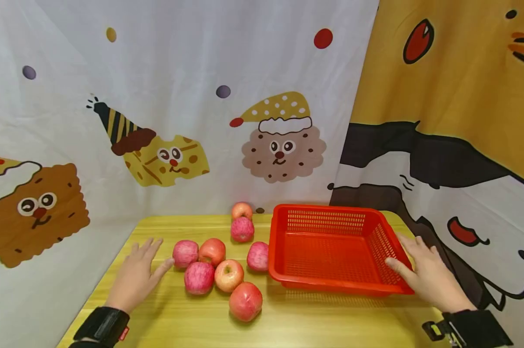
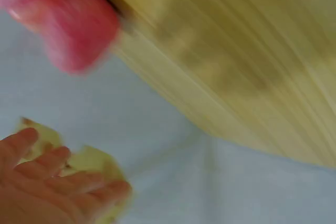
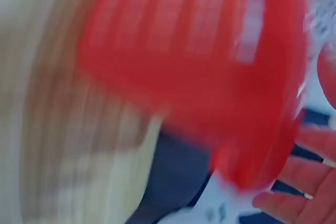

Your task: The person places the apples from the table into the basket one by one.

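Note:
My left hand (image 1: 134, 276) is over the left part of the table, fingers spread and holding nothing. Just to its right lies a pink apple (image 1: 185, 253), one of several loosely grouped on the wood. A redder apple (image 1: 245, 301) sits nearest the front. The red plastic basket (image 1: 331, 285) stands right of the apples, with no fruit inside. By its right rim is my right hand (image 1: 429, 274), fingers extended; whether they touch the rim I cannot tell. In the blurred right wrist view, the basket's side (image 3: 173, 72) fills the middle, with the fingers (image 3: 299, 177) beside it.
Two apples, one pink (image 1: 242, 229) and one orange-red (image 1: 242, 211), are near the table's back edge. Another pink apple (image 1: 257, 256) is close to the basket's left side. A cartoon-printed cloth (image 1: 179, 72) hangs behind the yellow wooden table (image 1: 288, 324).

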Demonstrator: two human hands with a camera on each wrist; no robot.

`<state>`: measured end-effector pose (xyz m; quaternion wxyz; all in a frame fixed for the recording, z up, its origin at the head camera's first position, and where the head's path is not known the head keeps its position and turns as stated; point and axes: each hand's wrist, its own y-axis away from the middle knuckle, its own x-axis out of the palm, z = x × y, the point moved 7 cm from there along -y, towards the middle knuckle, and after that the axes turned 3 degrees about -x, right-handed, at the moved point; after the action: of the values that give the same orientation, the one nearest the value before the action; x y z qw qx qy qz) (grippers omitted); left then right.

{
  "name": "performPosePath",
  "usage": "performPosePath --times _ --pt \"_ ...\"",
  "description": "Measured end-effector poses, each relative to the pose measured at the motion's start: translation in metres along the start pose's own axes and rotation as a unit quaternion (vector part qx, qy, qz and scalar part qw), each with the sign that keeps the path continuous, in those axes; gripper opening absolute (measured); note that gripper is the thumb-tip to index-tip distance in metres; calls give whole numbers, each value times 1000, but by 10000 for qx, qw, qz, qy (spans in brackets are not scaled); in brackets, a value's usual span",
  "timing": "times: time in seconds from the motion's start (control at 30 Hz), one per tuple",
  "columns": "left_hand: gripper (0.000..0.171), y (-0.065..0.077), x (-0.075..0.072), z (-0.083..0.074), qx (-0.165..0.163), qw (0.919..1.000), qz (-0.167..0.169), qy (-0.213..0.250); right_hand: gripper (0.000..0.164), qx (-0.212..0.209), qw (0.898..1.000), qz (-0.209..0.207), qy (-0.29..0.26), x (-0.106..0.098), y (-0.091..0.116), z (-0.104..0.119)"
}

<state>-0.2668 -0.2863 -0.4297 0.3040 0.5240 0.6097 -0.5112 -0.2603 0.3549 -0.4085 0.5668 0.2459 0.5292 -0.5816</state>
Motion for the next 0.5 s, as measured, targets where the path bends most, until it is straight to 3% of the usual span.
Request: performPosePath --times 0.1,0.2,0.33,0.5 --pt "63 15 1 -43 768 9951 -495 364 71 -527 9982 -205 -185 12 13 38" --pt "58 34 7 -91 1557 9840 -628 597 62 -867 9955 -319 -210 28 21 62" --pt "64 53 26 -139 1992 9783 -150 556 46 -1071 9909 -809 135 41 27 75" --pt "70 60 54 -164 1988 9776 581 386 31 -1189 9806 -1538 256 47 31 80"
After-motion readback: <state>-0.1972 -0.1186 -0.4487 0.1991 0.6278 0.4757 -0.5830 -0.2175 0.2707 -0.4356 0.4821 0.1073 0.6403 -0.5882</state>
